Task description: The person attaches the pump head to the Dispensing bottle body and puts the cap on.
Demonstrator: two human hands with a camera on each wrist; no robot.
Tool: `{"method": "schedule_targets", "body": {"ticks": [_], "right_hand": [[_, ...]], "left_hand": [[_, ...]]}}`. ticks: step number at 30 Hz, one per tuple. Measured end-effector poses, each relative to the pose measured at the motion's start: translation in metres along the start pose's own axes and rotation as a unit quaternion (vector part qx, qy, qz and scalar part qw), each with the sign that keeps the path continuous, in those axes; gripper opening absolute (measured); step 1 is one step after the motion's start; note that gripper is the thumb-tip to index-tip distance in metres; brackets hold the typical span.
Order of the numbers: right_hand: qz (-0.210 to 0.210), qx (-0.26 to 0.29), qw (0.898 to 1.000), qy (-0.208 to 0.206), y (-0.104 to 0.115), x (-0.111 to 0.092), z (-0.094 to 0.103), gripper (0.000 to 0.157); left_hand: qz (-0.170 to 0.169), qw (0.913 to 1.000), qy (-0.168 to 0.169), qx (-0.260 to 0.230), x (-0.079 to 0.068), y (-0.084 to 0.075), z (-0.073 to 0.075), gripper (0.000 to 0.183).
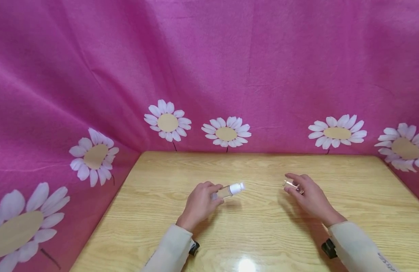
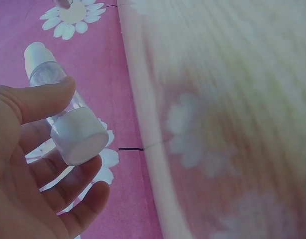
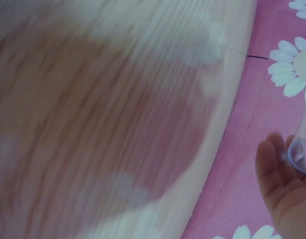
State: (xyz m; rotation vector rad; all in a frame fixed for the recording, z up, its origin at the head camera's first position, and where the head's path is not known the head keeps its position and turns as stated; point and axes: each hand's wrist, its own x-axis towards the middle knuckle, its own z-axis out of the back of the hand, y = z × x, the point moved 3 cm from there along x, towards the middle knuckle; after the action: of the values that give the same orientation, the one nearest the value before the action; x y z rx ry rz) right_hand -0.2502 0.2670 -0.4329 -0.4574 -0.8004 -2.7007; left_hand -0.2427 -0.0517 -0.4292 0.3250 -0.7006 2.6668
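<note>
My left hand (image 1: pixel 200 204) holds a small clear bottle (image 1: pixel 226 192) above the table, with its white pump top (image 1: pixel 236 188) pointing right. In the left wrist view, thumb and fingers grip the clear body, and the bottle's white base (image 2: pixel 80 137) faces the camera. To the right, apart from the bottle, my right hand (image 1: pixel 313 200) holds a small clear cap (image 1: pixel 291 184) between thumb and fingers. At the right edge of the right wrist view, part of this clear cap (image 3: pixel 301 153) shows its round open end; the rest is cut off.
Both hands are over a wood-grain table (image 1: pixel 250 226). A pink cloth (image 1: pixel 209 68) with large white daisies hangs behind it and along the sides. A light reflection shows at the table's near edge.
</note>
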Motion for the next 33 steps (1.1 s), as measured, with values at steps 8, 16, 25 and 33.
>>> {"method": "schedule_targets", "body": {"ticks": [8,16,25,33], "right_hand": [[-0.01,0.029,0.999,0.016,0.01,-0.007,-0.007,0.037],[-0.022,0.067,0.997,0.01,0.014,0.0,-0.007,0.033],[-0.013,0.069,0.997,0.009,0.017,0.001,-0.009,0.034],[0.021,0.104,0.994,0.001,0.035,0.002,-0.012,0.034]], "left_hand": [[0.011,0.9998,0.012,-0.01,-0.011,0.002,-0.009,0.037],[0.0,1.0,-0.002,-0.004,-0.004,0.002,-0.007,0.036],[-0.004,0.9999,-0.006,0.008,0.0,-0.002,-0.002,0.036],[-0.003,0.9999,-0.003,0.012,0.0,-0.003,-0.002,0.037]]}}
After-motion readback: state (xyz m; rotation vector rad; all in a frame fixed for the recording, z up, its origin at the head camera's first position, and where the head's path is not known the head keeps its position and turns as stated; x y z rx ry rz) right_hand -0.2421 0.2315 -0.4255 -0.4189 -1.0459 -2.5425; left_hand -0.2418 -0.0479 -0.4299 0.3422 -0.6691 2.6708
